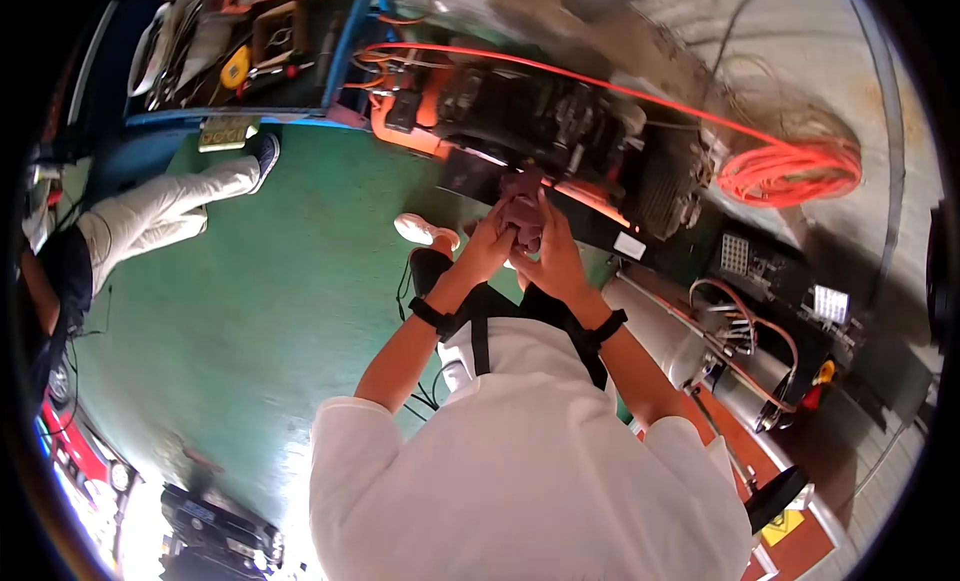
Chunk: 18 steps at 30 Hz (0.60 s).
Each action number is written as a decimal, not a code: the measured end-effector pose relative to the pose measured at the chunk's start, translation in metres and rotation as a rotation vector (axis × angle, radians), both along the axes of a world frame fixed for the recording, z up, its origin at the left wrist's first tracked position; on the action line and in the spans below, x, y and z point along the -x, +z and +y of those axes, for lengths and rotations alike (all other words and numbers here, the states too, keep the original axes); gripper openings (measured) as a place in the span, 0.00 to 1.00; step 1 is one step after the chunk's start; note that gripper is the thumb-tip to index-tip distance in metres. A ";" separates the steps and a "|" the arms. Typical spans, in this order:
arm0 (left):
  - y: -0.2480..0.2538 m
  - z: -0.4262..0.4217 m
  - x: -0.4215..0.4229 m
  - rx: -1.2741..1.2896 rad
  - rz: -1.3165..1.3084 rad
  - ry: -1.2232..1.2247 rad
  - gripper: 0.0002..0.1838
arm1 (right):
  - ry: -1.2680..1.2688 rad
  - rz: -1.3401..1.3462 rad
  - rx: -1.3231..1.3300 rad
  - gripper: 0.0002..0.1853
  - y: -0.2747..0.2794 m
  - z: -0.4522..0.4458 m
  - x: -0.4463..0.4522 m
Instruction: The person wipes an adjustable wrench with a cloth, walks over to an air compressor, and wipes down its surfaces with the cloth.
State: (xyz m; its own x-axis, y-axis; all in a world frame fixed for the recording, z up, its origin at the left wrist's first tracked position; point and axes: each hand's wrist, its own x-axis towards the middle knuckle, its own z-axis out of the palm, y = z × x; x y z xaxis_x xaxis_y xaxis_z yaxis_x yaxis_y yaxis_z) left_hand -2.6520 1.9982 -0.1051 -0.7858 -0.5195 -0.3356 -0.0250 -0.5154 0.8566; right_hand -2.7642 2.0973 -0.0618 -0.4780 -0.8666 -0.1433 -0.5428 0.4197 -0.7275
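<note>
A crumpled maroon rag (524, 213) is bunched up in front of my body, between both hands. My left hand (490, 245) grips it from the left side, fingers closed against the fabric. From the right, my right hand (556, 259) is closed on the same cloth, its thumb and fingers partly hidden by the folds. Just beyond the rag lies a black machine (530, 106) with an orange frame, and a dark panel (470, 173) along its near side.
An orange hose (790, 171) lies coiled at the right, with a line running over the machine. At upper left stands a blue-framed bench (225, 116) holding tools. Another person (150, 211) is at the left. A grey cylindrical tank (660, 326) sits on my right.
</note>
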 end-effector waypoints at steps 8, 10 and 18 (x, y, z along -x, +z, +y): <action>0.024 0.068 0.040 0.669 -0.263 -0.504 0.07 | 0.180 0.177 0.053 0.41 -0.024 0.097 0.077; 0.030 0.068 0.045 1.071 -0.312 -0.470 0.08 | 0.107 0.202 -0.090 0.40 -0.055 0.133 0.095; -0.023 0.026 0.063 1.350 -0.795 0.046 0.26 | -0.647 0.365 -0.405 0.36 -0.124 0.282 0.161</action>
